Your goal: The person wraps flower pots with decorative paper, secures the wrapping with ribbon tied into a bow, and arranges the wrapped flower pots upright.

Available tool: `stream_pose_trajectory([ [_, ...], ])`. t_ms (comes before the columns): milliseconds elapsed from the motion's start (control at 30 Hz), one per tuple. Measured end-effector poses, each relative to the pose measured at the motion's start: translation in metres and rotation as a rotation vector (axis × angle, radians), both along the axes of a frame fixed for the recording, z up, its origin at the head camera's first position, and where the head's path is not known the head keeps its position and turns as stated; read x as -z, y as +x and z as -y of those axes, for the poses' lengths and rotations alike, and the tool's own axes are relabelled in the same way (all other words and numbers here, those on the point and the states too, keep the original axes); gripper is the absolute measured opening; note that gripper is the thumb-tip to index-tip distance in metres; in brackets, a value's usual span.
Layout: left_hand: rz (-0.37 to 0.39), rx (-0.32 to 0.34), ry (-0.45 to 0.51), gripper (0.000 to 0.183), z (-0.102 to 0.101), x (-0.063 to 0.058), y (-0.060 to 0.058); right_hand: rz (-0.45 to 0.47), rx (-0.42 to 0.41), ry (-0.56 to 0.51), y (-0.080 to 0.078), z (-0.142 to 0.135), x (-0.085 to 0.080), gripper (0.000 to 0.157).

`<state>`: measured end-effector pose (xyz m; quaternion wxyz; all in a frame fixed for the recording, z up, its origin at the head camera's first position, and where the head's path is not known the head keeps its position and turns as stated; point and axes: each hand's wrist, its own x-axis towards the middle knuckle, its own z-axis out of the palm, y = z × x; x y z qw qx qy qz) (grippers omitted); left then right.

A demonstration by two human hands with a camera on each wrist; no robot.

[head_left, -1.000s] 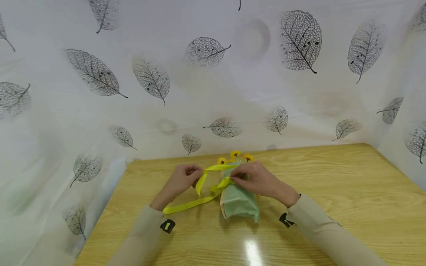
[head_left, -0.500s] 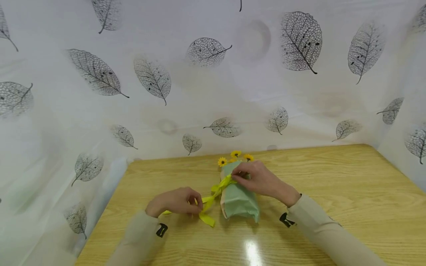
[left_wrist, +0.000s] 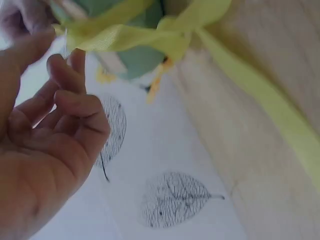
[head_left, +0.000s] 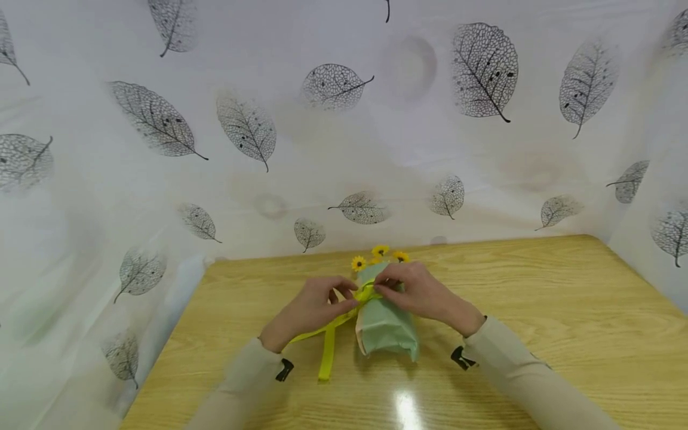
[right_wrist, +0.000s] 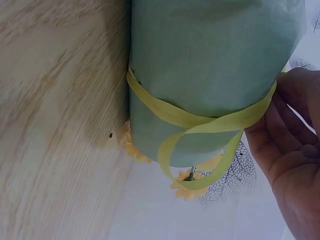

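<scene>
A bouquet in pale green wrapping paper (head_left: 387, 328) lies on the table, its yellow flowers (head_left: 358, 263) pointing to the far side. Around its middle runs a yellow ribbon (right_wrist: 170, 112), which forms a loose loop in the right wrist view. At the bouquet's left side my left hand (head_left: 309, 307) pinches the ribbon between thumb and fingers; the other fingers are bent in the left wrist view. My right hand (head_left: 424, 297) pinches the ribbon on top of the wrapping. One ribbon tail (head_left: 326, 352) hangs toward the near side, and another stretches left beneath my left hand.
The wooden table (head_left: 537, 310) extends to both sides of the bouquet. Behind it hangs a white cloth (head_left: 333, 149) printed with dark leaf skeletons. Dark straps (head_left: 462, 357) show at both sleeves.
My left hand drew the ribbon down and toward the near left, then came back up to the bouquet's ribbon. One tail now hangs toward the front. My right hand has stayed in place.
</scene>
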<state>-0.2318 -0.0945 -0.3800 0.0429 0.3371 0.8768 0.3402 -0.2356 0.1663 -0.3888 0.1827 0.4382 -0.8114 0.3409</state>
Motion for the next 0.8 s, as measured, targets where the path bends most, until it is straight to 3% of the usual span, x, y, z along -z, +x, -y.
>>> stream_pose_trajectory([
  [133,-0.04,0.03,0.024,0.021,-0.005,0.004,0.002,0.002,-0.001,-0.003,0.0,0.0,0.001,0.007],
  [433,0.001,0.041,-0.023,0.014,0.012,0.01,0.002,0.005,0.022,-0.012,0.001,0.0,0.0,0.007],
  [633,0.112,0.108,-0.036,0.011,0.022,0.002,0.006,0.018,0.026,-0.033,0.002,0.001,-0.001,0.009],
  [800,0.212,0.088,0.015,0.013,0.017,-0.004,0.011,0.031,0.016,-0.048,0.001,0.003,0.001,0.01],
])
